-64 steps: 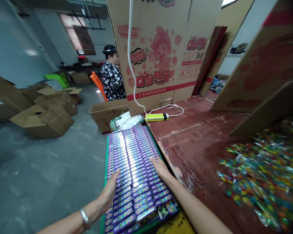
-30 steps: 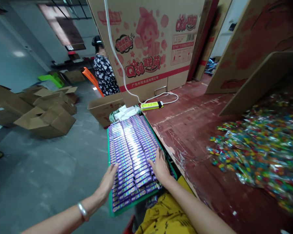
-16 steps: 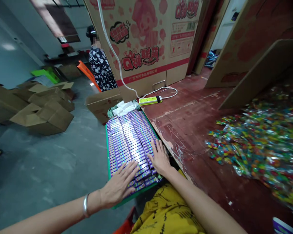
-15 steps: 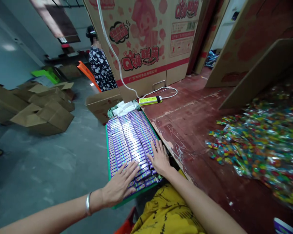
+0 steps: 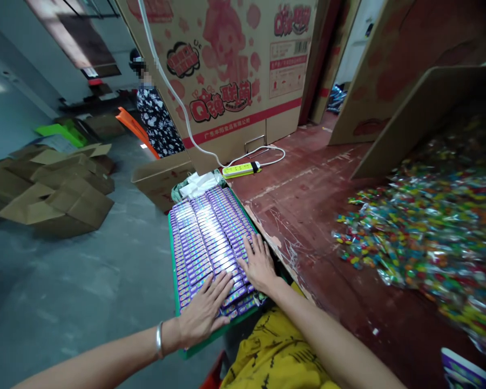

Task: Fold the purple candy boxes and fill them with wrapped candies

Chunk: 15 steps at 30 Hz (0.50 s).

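Observation:
Rows of small purple packs (image 5: 204, 227) lie packed close together in a green tray (image 5: 174, 259) beside the table. Flat on the near left part of the rows rests my left hand (image 5: 206, 310), fingers stretched out, a silver bangle on its wrist. My right hand (image 5: 259, 265) lies with spread fingers on the right-hand rows, close to the table's edge. Neither hand grips anything. At the near end, between the hands, a lower layer of packs shows.
A red-brown table (image 5: 308, 216) holds a heap of wrapped colourful candies (image 5: 425, 237) on the right. Beyond stand a large printed carton (image 5: 227, 70) and a yellow-green power strip (image 5: 241, 169) with a white cable. Open cardboard boxes (image 5: 60, 200) and a person (image 5: 156, 119) are at left.
The view has shifted slightly, so the table and cartons appear further left. My left hand has slid a little to the right over the packs. My right hand stays on its rows.

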Tool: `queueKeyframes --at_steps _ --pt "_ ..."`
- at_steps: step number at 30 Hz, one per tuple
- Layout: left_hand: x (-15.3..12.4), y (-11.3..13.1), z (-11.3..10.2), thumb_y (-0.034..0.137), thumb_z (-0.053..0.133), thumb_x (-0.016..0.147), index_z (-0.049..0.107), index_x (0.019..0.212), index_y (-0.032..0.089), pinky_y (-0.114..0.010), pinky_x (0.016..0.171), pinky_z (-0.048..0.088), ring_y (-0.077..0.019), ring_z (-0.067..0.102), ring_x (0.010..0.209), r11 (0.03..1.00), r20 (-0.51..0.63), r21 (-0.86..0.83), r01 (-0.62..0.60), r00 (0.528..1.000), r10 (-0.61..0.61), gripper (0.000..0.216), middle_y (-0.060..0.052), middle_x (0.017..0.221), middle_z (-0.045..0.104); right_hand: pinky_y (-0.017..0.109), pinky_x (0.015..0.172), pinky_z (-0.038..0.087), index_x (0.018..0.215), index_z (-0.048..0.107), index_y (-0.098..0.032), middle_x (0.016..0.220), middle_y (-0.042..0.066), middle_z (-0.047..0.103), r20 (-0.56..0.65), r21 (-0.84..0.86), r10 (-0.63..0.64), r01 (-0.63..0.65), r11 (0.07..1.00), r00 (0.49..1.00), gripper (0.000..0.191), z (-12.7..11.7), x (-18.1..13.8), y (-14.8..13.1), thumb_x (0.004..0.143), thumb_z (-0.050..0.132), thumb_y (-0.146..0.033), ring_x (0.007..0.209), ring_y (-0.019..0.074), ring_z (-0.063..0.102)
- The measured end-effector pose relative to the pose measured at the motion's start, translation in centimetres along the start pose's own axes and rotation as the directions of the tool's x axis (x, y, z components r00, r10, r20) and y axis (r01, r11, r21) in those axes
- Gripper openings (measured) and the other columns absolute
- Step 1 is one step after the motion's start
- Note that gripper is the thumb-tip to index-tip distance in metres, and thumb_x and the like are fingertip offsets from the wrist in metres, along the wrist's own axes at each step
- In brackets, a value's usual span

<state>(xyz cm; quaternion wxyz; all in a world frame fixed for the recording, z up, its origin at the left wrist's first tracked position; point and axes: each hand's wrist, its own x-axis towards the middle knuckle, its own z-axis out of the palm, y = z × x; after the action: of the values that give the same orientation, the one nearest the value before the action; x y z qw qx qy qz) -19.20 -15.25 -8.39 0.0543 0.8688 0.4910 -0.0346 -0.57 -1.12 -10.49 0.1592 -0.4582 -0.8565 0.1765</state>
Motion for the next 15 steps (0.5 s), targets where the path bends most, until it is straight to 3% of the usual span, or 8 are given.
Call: queueKeyframes --at_steps 5,8,10,13,15 --pt "-0.1 -1.3 -0.3 0.057 0.040 0.095 0.002 0.155 0.016 -0.051 0.118 0.015 -0.0329 0.018 0.147 1.000 -0.054 -0.001 0.008 0.999 -0.008 0.082 -0.015 0.161 0.021 0.047 0.118 0.023 0.155 0.014 -0.013 0.161 0.013 0.017 -0.083 0.025 -0.033 0.036 0.999 0.996 0.069 -7.1 -1.7 -0.4 0.100 0.036 -0.048 0.148 0.0261 0.013" --pt "0.9 -2.1 -1.5 0.052 0.040 0.097 0.002 0.155 0.015 -0.053 0.117 0.018 -0.0336 0.018 0.147 0.999 -0.088 0.007 0.042 0.995 -0.041 0.079 -0.016 0.160 0.021 0.041 0.118 0.028 0.155 0.012 -0.018 0.161 0.009 0.020 -0.193 0.145 -0.063 0.092 0.985 0.979 0.065 -12.9 -5.0 0.7 0.100 0.036 -0.044 0.147 0.0213 0.019" --pt "2.2 -1.6 -3.2 0.049 0.040 0.098 0.004 0.155 0.016 -0.053 0.116 0.020 -0.0342 0.017 0.147 1.000 -0.109 0.009 0.029 0.994 -0.028 0.075 -0.017 0.161 0.020 0.043 0.118 0.029 0.154 0.020 -0.022 0.158 0.006 0.026 -0.240 0.118 -0.017 0.046 0.992 0.971 0.059 -16.4 -8.0 2.5 0.100 0.037 -0.041 0.145 0.0221 0.025" --pt "5.0 1.1 -6.3 0.049 0.041 0.098 0.013 0.155 0.016 -0.051 0.116 0.025 -0.0332 0.019 0.147 0.991 -0.130 -0.022 -0.130 0.983 0.126 0.072 -0.018 0.160 0.022 0.048 0.115 0.032 0.151 0.027 -0.026 0.153 0.005 0.038 -0.283 0.034 0.121 -0.116 0.993 0.951 0.057 -20.6 -13.4 7.0 0.098 0.039 -0.045 0.140 0.0261 0.035" --pt "7.3 4.1 -8.2 0.054 0.042 0.096 0.019 0.153 0.015 -0.049 0.116 0.028 -0.0319 0.024 0.146 0.947 -0.147 -0.064 -0.316 0.941 0.304 0.073 -0.018 0.158 0.028 0.053 0.113 0.034 0.149 0.031 -0.026 0.150 0.006 0.041 -0.430 0.020 0.255 -0.274 0.962 0.866 0.060 -23.0 -17.7 10.3 0.096 0.040 -0.052 0.136 0.0310 0.042"
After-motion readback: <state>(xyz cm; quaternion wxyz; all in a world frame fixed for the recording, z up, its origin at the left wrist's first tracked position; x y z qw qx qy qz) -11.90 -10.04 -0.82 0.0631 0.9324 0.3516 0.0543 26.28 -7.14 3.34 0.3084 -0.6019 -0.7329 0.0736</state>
